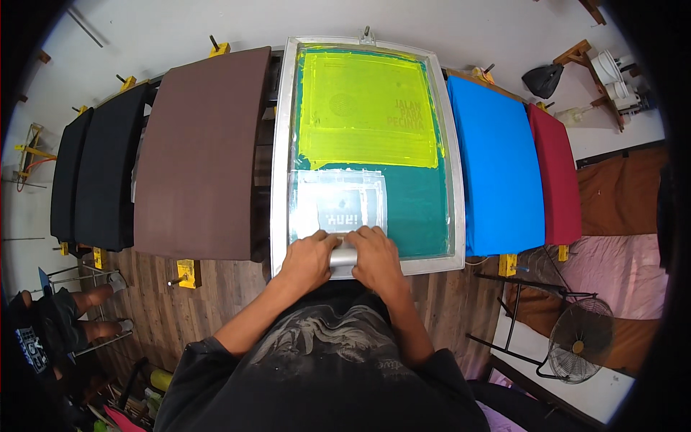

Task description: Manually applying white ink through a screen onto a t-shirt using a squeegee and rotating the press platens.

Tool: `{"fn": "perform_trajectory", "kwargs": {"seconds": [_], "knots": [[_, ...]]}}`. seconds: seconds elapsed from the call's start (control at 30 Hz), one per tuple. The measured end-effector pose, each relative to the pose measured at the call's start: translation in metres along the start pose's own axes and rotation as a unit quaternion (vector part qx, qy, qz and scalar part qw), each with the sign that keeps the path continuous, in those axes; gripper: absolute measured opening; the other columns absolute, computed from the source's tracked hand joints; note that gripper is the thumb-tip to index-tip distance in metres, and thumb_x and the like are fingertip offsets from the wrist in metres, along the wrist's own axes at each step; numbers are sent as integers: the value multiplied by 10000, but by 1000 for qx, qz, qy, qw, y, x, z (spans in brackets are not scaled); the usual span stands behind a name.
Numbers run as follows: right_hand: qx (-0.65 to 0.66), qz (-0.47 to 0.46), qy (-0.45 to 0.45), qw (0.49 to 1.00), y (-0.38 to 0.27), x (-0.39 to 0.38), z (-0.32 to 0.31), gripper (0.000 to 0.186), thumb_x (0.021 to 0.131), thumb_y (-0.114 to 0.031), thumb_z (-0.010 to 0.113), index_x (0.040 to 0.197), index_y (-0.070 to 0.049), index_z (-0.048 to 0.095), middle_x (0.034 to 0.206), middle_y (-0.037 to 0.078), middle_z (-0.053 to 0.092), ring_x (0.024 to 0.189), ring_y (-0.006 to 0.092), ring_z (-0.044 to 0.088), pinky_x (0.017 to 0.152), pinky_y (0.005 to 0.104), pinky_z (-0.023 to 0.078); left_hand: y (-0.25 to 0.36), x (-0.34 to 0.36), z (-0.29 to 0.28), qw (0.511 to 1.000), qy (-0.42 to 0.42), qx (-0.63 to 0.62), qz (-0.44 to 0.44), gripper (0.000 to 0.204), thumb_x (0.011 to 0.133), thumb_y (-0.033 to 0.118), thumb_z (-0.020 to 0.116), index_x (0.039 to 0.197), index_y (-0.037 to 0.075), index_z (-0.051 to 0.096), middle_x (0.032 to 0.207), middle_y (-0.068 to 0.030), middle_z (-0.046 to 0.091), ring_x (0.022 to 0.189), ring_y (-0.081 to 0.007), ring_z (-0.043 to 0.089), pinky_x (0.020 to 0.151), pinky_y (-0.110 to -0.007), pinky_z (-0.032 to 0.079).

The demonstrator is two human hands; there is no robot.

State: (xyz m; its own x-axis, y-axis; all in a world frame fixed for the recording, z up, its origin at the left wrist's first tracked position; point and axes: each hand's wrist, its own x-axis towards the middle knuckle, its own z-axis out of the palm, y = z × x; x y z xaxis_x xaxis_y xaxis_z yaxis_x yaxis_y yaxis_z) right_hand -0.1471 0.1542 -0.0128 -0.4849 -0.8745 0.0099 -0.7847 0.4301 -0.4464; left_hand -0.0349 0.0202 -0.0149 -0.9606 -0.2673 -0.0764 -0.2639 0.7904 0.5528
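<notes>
A screen-printing frame (450,158) with a metallic border lies in front of me over the row of boards. Its green mesh carries a large yellow-green rectangle (353,86) in the far half and a white-inked or taped design area (353,187) at the near left. At the near edge, both my hands are closed around a squeegee (344,261) with a silvery handle. My left hand (309,259) grips its left end, my right hand (373,258) its right end. The fingers curl over the far side, and the squeegee's blade is hidden.
Fabric-covered boards flank the frame: brown (201,151) and black (111,165) on the left, blue (497,165) and dark red (556,173) on the right. Yellow clamps (188,273) stick out along their edges. A black fan (581,338) stands lower right. Another person's legs (93,317) show at left.
</notes>
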Motion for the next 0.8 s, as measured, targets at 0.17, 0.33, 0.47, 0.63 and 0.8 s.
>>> {"fn": "perform_trajectory", "kwargs": {"seconds": [0.17, 0.33, 0.47, 0.63, 0.8], "knots": [[-8, 9, -41, 999, -2, -8, -7, 385, 623, 38, 630, 993, -69, 637, 946, 97, 603, 939, 324, 560, 778, 438, 471, 5, -7, -1, 1000, -17, -4, 7, 470, 610, 25, 712, 1077, 50, 665, 984, -147, 662, 826, -343, 663, 745, -424, 548], [-35, 11, -76, 996, -1, -15, -12, 406, 665, 6, 663, 1060, -78, 622, 988, 103, 602, 985, 313, 568, 804, 421, 469, 8, -13, 3, 1000, 14, -7, 10, 445, 618, 6, 699, 1060, 43, 659, 987, -150, 657, 829, -346, 660, 767, -426, 539], [124, -3, 80, 989, 14, -50, -18, 417, 737, -128, 736, 1117, -54, 580, 1089, 156, 575, 1059, 309, 567, 891, 402, 458, 18, -18, 2, 1000, 18, -10, -21, 455, 628, -39, 669, 1072, 58, 639, 1001, -136, 648, 890, -361, 639, 782, -427, 528], [268, 287, 41, 919, 57, -118, 10, 393, 862, -241, 703, 1068, 46, 529, 936, 184, 616, 798, 353, 636, 721, 408, 504, 19, -15, 1, 999, 30, -4, -13, 449, 618, -22, 696, 1055, 68, 652, 974, -142, 649, 823, -360, 654, 747, -428, 543], [524, 287, 87, 797, 57, -130, 47, 395, 889, -251, 694, 1072, 22, 475, 831, 97, 595, 677, 125, 611, 574, 267, 524, 16, -12, 0, 1000, 18, 9, -8, 444, 614, -18, 692, 1046, 75, 655, 966, -141, 649, 821, -370, 650, 740, -430, 542]]}}
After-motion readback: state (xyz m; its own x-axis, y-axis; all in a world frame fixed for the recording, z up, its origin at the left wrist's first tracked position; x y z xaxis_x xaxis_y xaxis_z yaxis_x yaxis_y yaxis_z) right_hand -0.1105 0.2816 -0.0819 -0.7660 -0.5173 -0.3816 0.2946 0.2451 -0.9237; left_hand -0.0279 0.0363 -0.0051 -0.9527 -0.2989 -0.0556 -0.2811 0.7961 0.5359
